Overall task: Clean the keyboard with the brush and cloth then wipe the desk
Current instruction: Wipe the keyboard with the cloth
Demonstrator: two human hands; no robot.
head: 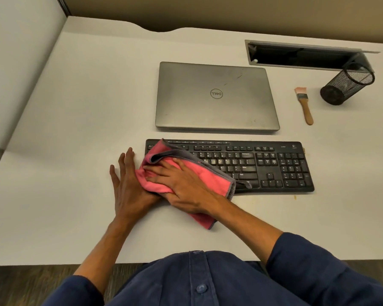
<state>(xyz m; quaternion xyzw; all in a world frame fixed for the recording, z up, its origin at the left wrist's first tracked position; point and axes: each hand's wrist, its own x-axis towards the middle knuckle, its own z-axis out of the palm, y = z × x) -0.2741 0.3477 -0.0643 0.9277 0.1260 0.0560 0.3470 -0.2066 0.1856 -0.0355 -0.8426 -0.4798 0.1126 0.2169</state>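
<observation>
A black keyboard lies across the middle of the white desk. A pink cloth with a grey edge covers the keyboard's left end and hangs over its front edge. My right hand lies on the cloth with straight fingers, pressing it onto the keys. My left hand rests flat on the desk just left of the keyboard, fingers spread, its thumb side against the cloth. A small brush with a wooden handle lies on the desk at the right, beyond the keyboard.
A closed grey laptop sits behind the keyboard. A black mesh pen cup lies tipped on its side at the right, by an open cable tray in the desk. A partition wall borders the desk on the left.
</observation>
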